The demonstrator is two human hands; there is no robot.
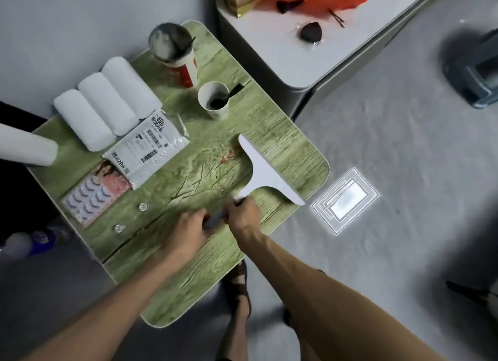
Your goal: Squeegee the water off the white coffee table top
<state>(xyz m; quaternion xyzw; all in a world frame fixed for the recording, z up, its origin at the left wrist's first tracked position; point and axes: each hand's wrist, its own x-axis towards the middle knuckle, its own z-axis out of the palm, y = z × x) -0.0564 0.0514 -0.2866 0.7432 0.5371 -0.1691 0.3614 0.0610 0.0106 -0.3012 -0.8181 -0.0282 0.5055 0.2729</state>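
A white squeegee (265,172) lies blade-down on the low table (188,266), whose top shows a green wood-grain print with a white rim. Its wide blade runs diagonally near the table's right edge. The dark handle points back toward me. My right hand (244,216) grips the handle just behind the white head. My left hand (188,230) holds the rear end of the same handle. A small reddish smear (229,156) sits on the top just left of the blade.
Three white rolls (107,104), a plastic packet (148,147), a false-eyelash box (94,196), a paper cup (214,99) and a red-white canister (175,56) crowd the table's far left. A grey cabinet (310,50) stands behind. My sandalled foot (238,285) is below.
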